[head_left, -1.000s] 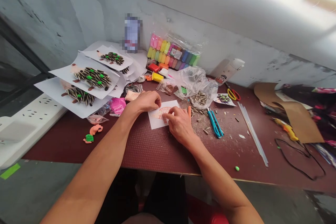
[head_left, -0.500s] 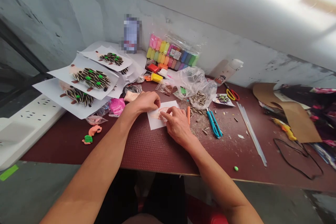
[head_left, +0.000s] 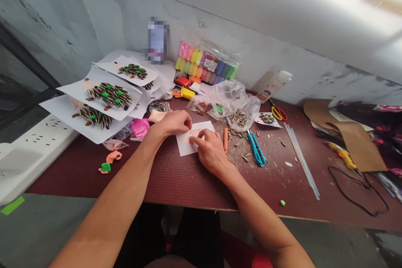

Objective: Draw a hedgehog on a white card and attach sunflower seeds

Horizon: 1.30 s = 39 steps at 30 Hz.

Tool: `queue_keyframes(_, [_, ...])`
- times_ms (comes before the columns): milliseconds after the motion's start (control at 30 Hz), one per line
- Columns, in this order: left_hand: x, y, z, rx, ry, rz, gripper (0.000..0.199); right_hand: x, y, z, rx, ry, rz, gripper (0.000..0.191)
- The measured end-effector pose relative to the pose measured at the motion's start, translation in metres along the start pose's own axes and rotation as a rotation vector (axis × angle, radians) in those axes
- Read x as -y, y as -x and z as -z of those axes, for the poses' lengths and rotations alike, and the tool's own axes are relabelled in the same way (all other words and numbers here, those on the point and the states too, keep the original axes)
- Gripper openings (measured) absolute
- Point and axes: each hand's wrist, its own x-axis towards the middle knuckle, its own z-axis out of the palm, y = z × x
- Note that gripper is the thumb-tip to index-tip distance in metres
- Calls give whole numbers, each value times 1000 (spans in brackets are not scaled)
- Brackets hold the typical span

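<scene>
A small white paper (head_left: 185, 149) with an orange line drawing lies flat between my hands. My left hand (head_left: 178, 122) rests at its upper left edge, fingers curled down and closed; anything in them is hidden. My right hand (head_left: 212, 147) lies over the paper's right side. Its index finger is stretched out with the tip touching the drawing, the other fingers bent loosely, and I see nothing held. Close to my right hand is an orange stick (head_left: 225, 140). Behind my left wrist sits a lump of pale clay (head_left: 157, 116).
Papers with seed hedgehogs (head_left: 109, 96) are stacked at left, above a power strip (head_left: 37, 144). Sunflower seeds (head_left: 238, 118) spill from a plastic bag. Right of them lie a blue cutter (head_left: 256, 148), scissors (head_left: 279, 113), glue sticks (head_left: 303, 163) and a glue gun (head_left: 342, 155). Clay packs (head_left: 207, 63) stand behind.
My right index fingertip has shifted slightly left and down over the drawing. My left hand and the paper look nearly unmoved.
</scene>
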Motion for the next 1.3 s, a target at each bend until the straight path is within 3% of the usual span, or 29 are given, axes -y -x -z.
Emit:
queue_keyframes(1033, [5,-2,-2,6,-7,-14,28,6,-3,1,48,3,-36,34])
queue_keyframes(1300, [7,-4,-5,-24,-3,-22,25,0,-1,-3,-40,-84,-54,42])
